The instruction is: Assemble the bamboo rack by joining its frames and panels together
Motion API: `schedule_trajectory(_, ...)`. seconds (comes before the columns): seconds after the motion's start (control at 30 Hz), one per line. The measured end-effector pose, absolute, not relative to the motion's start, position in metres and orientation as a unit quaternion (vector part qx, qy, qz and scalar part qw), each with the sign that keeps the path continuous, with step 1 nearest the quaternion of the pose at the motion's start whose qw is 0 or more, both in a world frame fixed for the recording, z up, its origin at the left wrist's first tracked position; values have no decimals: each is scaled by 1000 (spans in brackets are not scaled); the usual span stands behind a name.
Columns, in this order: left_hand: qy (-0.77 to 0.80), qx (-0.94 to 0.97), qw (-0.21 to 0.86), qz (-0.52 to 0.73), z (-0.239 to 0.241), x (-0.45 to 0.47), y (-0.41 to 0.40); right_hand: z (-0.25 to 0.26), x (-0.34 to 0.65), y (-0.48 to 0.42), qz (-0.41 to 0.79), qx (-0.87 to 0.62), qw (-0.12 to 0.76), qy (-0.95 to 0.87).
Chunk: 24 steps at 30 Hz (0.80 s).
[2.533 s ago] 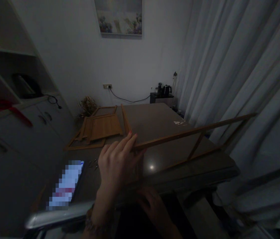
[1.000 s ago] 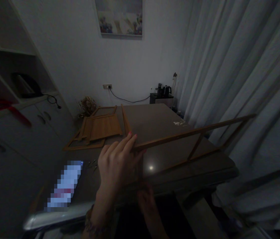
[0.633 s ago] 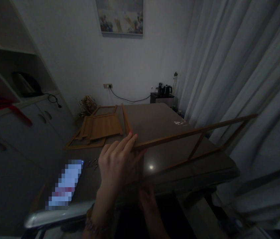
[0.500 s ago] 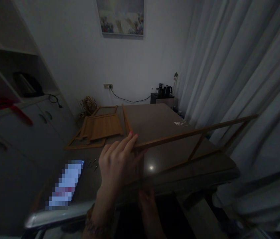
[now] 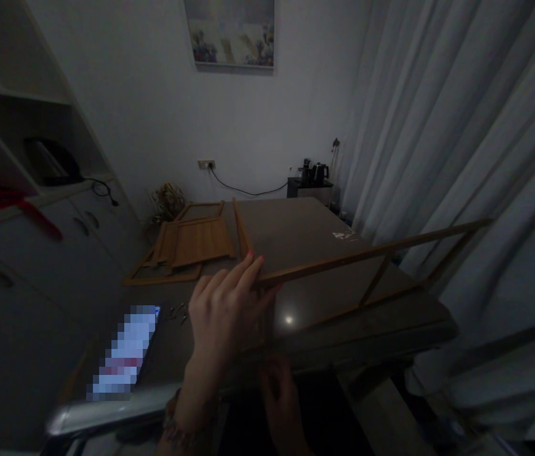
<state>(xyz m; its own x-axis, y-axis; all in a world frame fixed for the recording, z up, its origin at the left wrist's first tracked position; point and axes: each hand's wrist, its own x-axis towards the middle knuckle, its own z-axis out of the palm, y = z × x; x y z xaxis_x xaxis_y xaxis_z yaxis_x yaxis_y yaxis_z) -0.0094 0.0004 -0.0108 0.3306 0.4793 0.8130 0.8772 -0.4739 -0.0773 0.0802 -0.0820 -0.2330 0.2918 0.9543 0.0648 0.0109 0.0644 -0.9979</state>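
A long wooden frame (image 5: pixel 328 260) with crossbars stands on its edge along the near side of the table, reaching out to the right. My left hand (image 5: pixel 220 310) is closed around its near upper corner, thumb beneath and fingers over the top. Another slim wooden piece (image 5: pixel 243 228) runs away from that corner toward the far side. Below, at the table's near edge, my right hand (image 5: pixel 279 392) is in shadow by the frame's lower end. Its fingers look curled together; what they hold, if anything, is too dark to make out.
Slatted wooden panels (image 5: pixel 198 242) lie on the table (image 5: pixel 290 221) at left. A lit phone (image 5: pixel 127 351) and several small screws (image 5: pixel 179 312) are near my left hand. Small white scraps (image 5: pixel 343 235) lie at right. A curtain (image 5: pixel 419 126) hangs beside the table.
My right hand has shifted slightly left and up at the table edge. My left hand and the wooden frame have stayed in place.
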Motion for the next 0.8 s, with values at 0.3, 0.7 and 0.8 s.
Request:
schedule_trajectory(0.3, -446, -774, 246, -376, -11, -8, 0, -230, 104, -77, 392, -526, 545, -522)
schedule_trajectory(0.7, -440, -774, 267, -370, -11, -8, 1, -217, 107, -78, 421, -552, 555, -459)
schedule_trajectory(0.8, -443, -773, 267, -367, -12, -9, 1, -222, 106, -77, 404, -562, 554, -462)
